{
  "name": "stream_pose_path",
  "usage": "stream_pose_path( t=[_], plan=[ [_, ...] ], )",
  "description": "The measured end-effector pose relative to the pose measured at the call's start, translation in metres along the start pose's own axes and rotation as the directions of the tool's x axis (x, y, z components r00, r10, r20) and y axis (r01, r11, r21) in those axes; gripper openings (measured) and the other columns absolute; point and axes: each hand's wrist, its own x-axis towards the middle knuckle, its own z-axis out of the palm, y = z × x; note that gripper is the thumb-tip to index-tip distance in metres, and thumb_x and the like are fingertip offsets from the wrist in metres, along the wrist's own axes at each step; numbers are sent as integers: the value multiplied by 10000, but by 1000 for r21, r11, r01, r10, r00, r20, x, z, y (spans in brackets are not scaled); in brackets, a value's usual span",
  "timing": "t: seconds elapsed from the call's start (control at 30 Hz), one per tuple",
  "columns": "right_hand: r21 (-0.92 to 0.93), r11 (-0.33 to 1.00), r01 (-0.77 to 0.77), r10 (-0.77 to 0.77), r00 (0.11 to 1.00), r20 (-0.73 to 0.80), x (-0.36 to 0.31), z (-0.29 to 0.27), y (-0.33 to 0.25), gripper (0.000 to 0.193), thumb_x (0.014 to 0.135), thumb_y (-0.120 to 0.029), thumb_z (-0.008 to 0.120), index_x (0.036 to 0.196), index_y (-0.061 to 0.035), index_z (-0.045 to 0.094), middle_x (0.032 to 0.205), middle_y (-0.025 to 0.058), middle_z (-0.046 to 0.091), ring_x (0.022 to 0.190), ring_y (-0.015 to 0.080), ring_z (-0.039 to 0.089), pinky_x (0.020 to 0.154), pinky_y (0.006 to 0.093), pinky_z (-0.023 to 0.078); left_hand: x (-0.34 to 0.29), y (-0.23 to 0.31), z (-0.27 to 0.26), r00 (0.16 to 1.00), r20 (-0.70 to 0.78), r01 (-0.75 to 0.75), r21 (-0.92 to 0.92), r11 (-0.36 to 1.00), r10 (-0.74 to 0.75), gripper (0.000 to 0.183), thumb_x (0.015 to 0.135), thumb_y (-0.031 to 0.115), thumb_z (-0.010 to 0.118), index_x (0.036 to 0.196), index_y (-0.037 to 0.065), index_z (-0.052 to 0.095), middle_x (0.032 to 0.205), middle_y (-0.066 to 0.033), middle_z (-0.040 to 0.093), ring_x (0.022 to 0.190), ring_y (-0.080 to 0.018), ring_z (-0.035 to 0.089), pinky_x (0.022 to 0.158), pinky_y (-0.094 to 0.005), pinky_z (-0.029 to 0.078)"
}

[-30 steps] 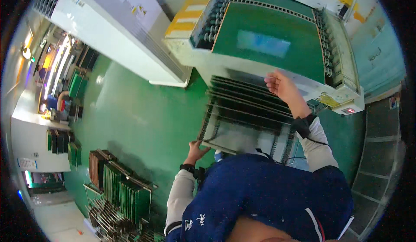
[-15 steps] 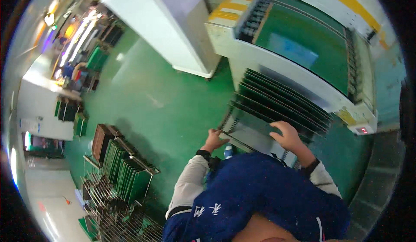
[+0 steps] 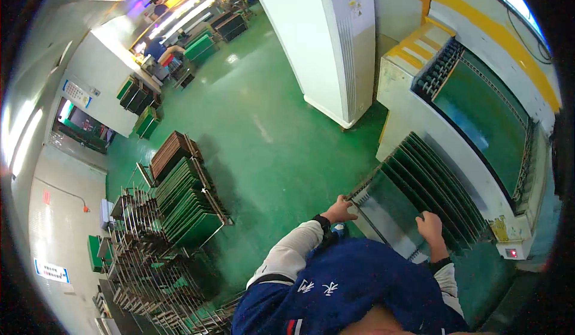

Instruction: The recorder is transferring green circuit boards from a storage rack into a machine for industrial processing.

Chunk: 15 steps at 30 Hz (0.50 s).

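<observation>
Green flooring (image 3: 257,125) is stretching across the room, with a tall white cabinet (image 3: 329,41) standing near a roller machine (image 3: 398,107) that is bearing a broad green sheet (image 3: 479,104). Directly before the person, a rack (image 3: 370,220) is standing at the machine's near side, holding a row of dark green panels (image 3: 428,182) that are leaning on edge, well spaced from one another.

The left hand (image 3: 341,210) is touching the rack's near left corner, its fingers partly curled and its thumb lying close to the bar along the near edge; how firmly it is gripping cannot be told. The left forearm is slanting up and rightward in a pale sleeve (image 3: 287,254) with a dark band at the wrist. The right hand (image 3: 430,227) is bending its fingers inward, half closed, beside the nearest panels; whether it is pinching a panel's edge or only resting against it cannot be told. Its forearm is coming up steeply from the lower edge, the wrist banded in black. Both hands are sitting in front of the navy top (image 3: 371,275), well apart, with the rack's near part lying between them.
</observation>
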Motion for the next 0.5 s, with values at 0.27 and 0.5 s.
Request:
stream_pose_path(
  t=[0.27,0.5],
  plan=[
    [-67,997,-29,29,1000,-5,12,2,-14,342,748,-313,654,895,-3,644,880,205,631,881,373,594,759,454,474,-50,67,-110,883,-430,-319,-250,914,190,263,791,238,637,863,-15,632,805,-125,632,767,-265,613,713,-346,482],
    [-46,990,-135,135,991,11,-1,5,9,341,752,-369,638,820,-35,648,832,188,638,825,371,616,724,465,491,-226,266,-263,46,-790,-899,234,369,612,87,766,32,590,722,33,516,708,-74,568,724,-208,544,637,-323,461]
  ],
)
